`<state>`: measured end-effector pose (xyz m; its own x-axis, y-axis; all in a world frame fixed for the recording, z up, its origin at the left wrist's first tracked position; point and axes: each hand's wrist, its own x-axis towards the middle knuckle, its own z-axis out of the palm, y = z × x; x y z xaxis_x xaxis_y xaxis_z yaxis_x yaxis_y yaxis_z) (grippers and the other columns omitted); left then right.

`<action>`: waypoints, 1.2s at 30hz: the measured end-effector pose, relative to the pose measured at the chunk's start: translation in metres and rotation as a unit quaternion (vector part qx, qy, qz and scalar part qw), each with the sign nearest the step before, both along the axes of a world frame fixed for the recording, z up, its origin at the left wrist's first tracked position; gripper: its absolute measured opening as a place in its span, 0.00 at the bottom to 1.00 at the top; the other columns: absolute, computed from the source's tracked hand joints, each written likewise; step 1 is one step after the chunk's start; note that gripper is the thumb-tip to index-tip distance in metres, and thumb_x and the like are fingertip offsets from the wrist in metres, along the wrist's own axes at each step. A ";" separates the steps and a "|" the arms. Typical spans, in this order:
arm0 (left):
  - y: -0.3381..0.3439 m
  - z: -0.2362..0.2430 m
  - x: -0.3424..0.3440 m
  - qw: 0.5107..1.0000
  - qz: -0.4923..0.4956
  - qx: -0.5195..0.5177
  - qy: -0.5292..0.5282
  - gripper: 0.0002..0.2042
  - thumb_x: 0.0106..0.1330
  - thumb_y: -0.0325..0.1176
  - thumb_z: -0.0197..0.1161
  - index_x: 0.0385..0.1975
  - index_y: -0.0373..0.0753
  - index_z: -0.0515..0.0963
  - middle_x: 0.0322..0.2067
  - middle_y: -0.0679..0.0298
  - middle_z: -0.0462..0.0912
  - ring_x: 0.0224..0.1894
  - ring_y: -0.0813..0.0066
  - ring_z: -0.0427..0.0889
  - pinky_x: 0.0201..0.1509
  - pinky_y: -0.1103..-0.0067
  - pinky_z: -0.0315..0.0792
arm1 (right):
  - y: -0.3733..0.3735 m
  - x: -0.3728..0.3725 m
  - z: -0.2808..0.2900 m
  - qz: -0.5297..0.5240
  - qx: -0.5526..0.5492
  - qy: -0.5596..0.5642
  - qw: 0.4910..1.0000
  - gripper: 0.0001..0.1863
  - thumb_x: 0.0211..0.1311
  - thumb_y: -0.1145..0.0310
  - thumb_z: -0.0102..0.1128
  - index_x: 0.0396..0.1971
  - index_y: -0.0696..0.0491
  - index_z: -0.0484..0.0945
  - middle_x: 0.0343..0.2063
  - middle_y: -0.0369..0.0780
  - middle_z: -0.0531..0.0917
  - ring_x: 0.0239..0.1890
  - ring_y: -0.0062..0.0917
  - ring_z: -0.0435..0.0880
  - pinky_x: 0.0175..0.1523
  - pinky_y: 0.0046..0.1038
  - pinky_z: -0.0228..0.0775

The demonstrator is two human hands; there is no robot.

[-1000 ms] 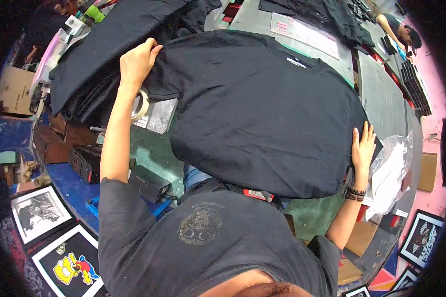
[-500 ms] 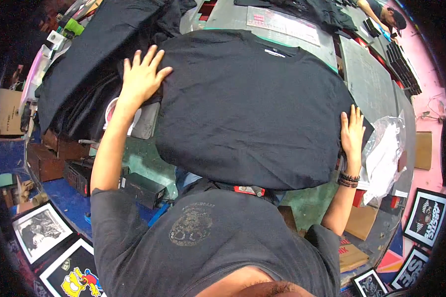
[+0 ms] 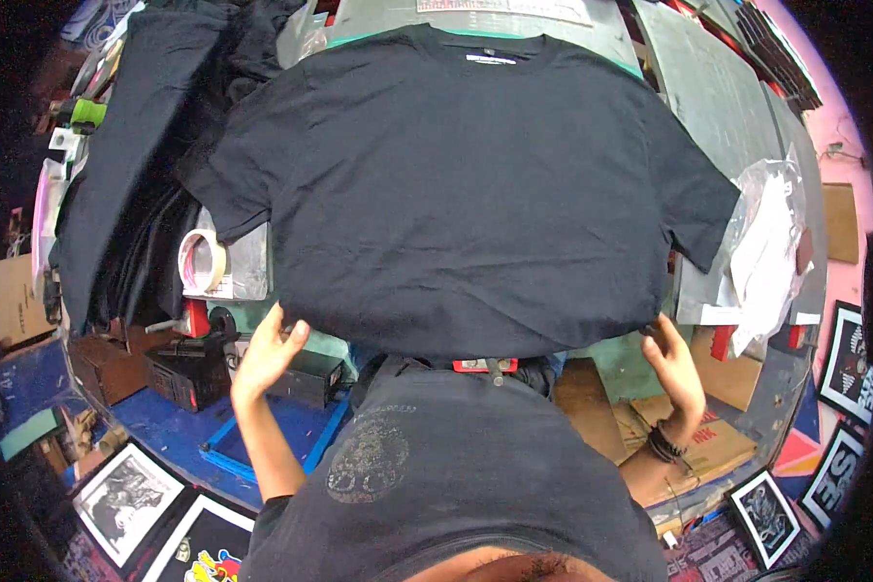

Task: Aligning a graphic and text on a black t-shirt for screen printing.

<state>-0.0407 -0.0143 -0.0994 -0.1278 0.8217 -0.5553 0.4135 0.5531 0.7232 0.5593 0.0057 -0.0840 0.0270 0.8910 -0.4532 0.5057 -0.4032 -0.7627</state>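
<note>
Lying spread out, the black T-shirt (image 3: 466,194) shows creases.

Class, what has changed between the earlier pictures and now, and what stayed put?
The left hand let go of the left sleeve, and the right hand came off the right sleeve; both drew back to the near corners of the black shirt. Both sleeves now lie spread out. The tape roll and plastic bag stayed put.
</note>
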 end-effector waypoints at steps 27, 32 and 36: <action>0.052 0.119 -0.016 0.976 -0.080 0.148 0.136 0.12 0.76 0.34 0.63 0.44 0.29 0.85 0.38 0.57 0.90 0.39 0.77 0.85 0.48 0.76 0.77 | 0.049 -0.007 0.097 -0.077 0.013 -0.153 0.985 0.21 0.70 0.63 0.71 0.56 0.61 0.84 0.48 0.39 0.89 0.47 0.20 0.85 0.55 0.26 0.76; 0.204 0.074 0.054 0.803 -0.338 0.450 0.197 0.23 0.76 0.45 0.62 0.62 0.36 0.77 0.62 0.50 0.81 0.66 0.53 0.79 0.70 0.66 0.71 | 0.177 -0.095 0.087 0.170 0.490 -0.217 0.827 0.32 0.69 0.51 0.70 0.63 0.59 0.79 0.58 0.53 0.85 0.62 0.47 0.83 0.67 0.37 0.72; 0.294 0.015 0.117 0.751 -0.306 0.400 0.427 0.37 0.75 0.64 0.53 0.76 0.44 0.65 0.79 0.54 0.59 0.80 0.48 0.57 0.81 0.49 0.53 | 0.268 -0.177 0.017 0.167 0.410 -0.415 0.795 0.47 0.75 0.32 0.47 0.75 0.60 0.63 0.75 0.53 0.65 0.79 0.47 0.60 0.80 0.53 0.51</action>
<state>0.0761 0.2799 -0.0842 0.3805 0.8989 0.2173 0.9155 -0.3994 0.0492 0.3828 0.2739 -0.0671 -0.2871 0.8979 0.3335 0.9463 0.3199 -0.0466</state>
